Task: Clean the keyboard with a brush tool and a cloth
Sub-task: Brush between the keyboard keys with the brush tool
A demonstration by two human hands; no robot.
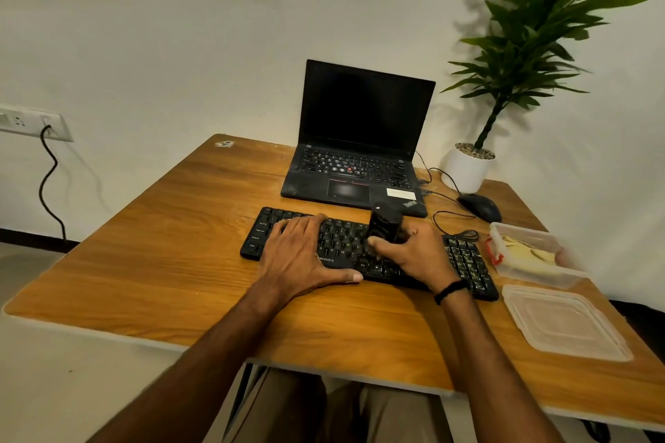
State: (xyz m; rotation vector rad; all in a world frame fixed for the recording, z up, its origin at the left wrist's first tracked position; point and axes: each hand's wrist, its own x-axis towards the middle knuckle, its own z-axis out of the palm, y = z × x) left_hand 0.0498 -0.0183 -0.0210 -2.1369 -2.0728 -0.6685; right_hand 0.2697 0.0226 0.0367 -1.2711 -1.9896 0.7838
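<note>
The person's two forearms reach over the near edge of the wooden table (172, 244). At the near right lies a clear plastic lid (565, 324), flat on the table. The black keyboard (342, 241) sits across the middle of the table, its cable coiled at the far right corner. The left hand (298, 255) lies flat on the left half of the keyboard, fingers straight and spread over the keys, thumb resting on the table at the keyboard's near edge. The right hand (414, 255), with a black wristband (451, 289) on the wrist, grips the black brush tool (385, 227), fingers curled round it; the tool stands upright over the centre keys, and its working end is hidden by the hand. Just right of the keyboard stands a clear plastic container (503, 237) with a red clasp; the yellowish cloth (539, 255) lies inside it. Farther back, a black mouse (480, 207) rests right of an open laptop (360, 140) with a dark screen. A potted plant (466, 169) in a white pot occupies the far right corner. A wall socket (32, 122) with a plugged cable is at the far left.
</note>
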